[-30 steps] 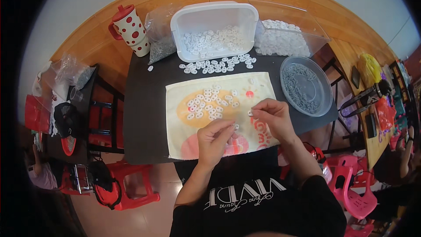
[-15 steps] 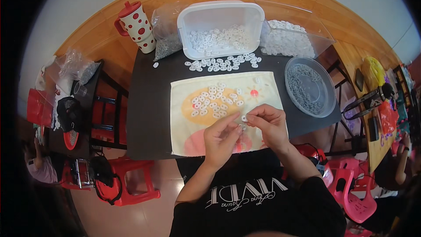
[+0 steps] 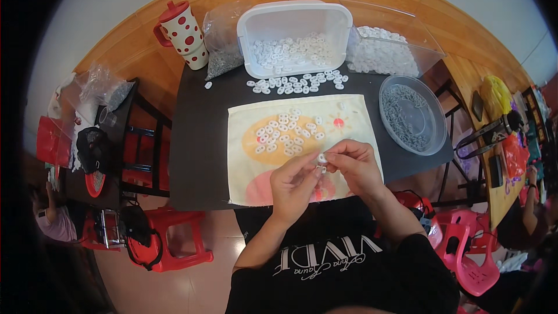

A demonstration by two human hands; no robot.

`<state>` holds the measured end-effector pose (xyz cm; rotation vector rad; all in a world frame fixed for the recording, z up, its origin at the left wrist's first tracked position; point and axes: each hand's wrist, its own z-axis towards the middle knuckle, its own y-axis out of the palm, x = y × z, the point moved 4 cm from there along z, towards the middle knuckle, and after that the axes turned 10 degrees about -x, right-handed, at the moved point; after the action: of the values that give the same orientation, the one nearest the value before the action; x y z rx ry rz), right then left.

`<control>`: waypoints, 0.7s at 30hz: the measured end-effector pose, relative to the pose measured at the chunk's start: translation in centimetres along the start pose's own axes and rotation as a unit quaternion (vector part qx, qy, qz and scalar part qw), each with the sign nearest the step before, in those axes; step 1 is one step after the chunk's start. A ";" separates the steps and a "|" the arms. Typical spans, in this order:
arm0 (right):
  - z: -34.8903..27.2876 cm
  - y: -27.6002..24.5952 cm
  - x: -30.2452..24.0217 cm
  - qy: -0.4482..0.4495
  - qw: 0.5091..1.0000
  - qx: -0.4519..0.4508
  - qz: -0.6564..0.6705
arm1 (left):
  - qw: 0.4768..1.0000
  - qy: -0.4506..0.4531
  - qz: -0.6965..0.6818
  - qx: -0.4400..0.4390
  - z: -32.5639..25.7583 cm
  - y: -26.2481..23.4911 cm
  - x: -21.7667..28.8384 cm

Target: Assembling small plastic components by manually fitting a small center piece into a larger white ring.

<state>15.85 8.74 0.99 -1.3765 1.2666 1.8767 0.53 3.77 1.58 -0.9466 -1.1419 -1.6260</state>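
Above the front part of the cloth, my two hands meet, fingertips nearly touching. My right hand (image 3: 357,170) is closed in a pinch on a small white two-holed plastic piece (image 3: 321,157). My left hand (image 3: 290,189) pinches another small white piece (image 3: 321,170) at its thumb tip, just below the first one; the fingers partly cover both. Farther up the cream cloth (image 3: 354,131) lie several loose white two-holed pieces (image 3: 283,128), on its orange oval print.
Behind the cloth, more white pieces lie before a tipped white tub (image 3: 244,52). A clear bin (image 3: 427,52) of white pieces and a round tub (image 3: 439,134) of small grey pieces stand right. A dotted tumbler (image 3: 187,35) and a bag of grey pieces (image 3: 221,61) stand left.
Both hands stay over the same spot on the cloth. My right fingertips have shifted slightly left, and the two white pieces sit closer together. The lower piece shows more plainly.
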 end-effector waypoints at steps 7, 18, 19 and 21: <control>-0.1 -0.2 0.2 0.006 1.000 -0.016 0.015 | 1.000 0.007 0.007 -0.004 0.0 0.2 0.3; -0.6 0.6 -0.5 -0.028 0.998 -0.032 -0.054 | 1.000 -0.019 -0.003 -0.005 -0.4 -0.2 0.2; -0.6 0.7 -0.4 -0.028 0.997 -0.043 -0.053 | 1.000 -0.019 -0.003 -0.005 -0.4 -0.3 0.2; -0.7 0.6 -0.4 -0.032 0.997 -0.049 -0.059 | 1.000 -0.003 0.004 -0.008 -0.4 -0.3 0.0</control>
<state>15.83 7.90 1.52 -1.3969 1.0516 1.9072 0.16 3.47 1.43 -0.9666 -1.1298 -1.6299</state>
